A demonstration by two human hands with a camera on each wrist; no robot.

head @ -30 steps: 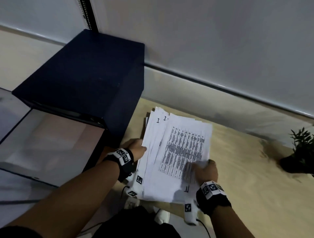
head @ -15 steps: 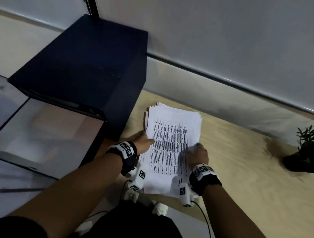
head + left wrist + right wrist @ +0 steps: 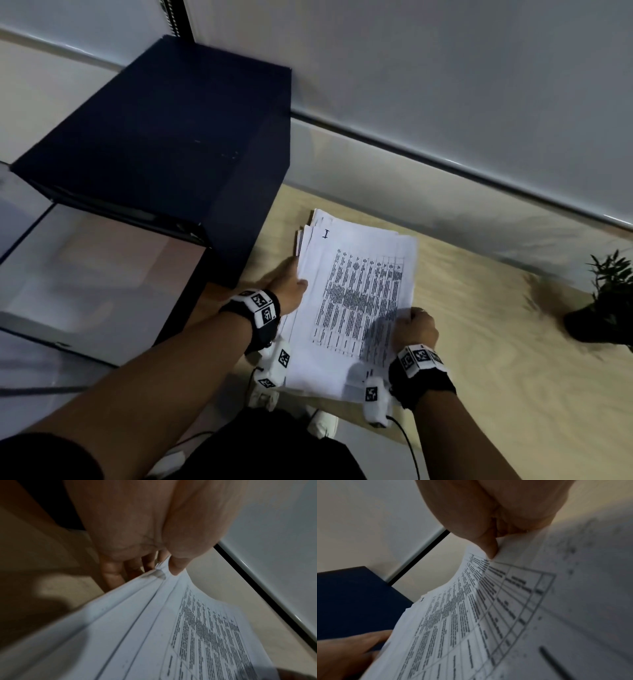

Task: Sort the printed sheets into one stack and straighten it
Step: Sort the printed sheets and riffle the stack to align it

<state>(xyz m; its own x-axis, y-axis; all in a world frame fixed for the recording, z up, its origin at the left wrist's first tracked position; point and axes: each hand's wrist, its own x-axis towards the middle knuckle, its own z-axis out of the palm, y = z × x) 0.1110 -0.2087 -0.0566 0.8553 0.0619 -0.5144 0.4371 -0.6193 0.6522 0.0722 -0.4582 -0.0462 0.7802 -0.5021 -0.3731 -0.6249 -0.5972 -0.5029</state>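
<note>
A stack of white printed sheets (image 3: pixel 356 298) with a dense table on top is held over the wooden table (image 3: pixel 496 342); its far edges are uneven. My left hand (image 3: pixel 289 286) grips the stack's left edge, thumb on top and fingers (image 3: pixel 111 572) underneath the stack (image 3: pixel 171 635). At the right edge, near the bottom, my right hand (image 3: pixel 416 325) pinches the sheets, thumb (image 3: pixel 489 547) pressed on the top page (image 3: pixel 479 608). The left hand (image 3: pixel 342 654) also shows in the right wrist view.
A dark blue box (image 3: pixel 164 144) stands at the left, close to my left hand, above a glass-fronted surface (image 3: pixel 92 274). A small potted plant (image 3: pixel 606 301) sits at the table's right edge. A white wall (image 3: pixel 445 85) runs behind.
The spread sheets were drawn together into one pile. Both hands shifted along its side edges, the right hand now lower on the right edge, and the stack sits slightly turned.
</note>
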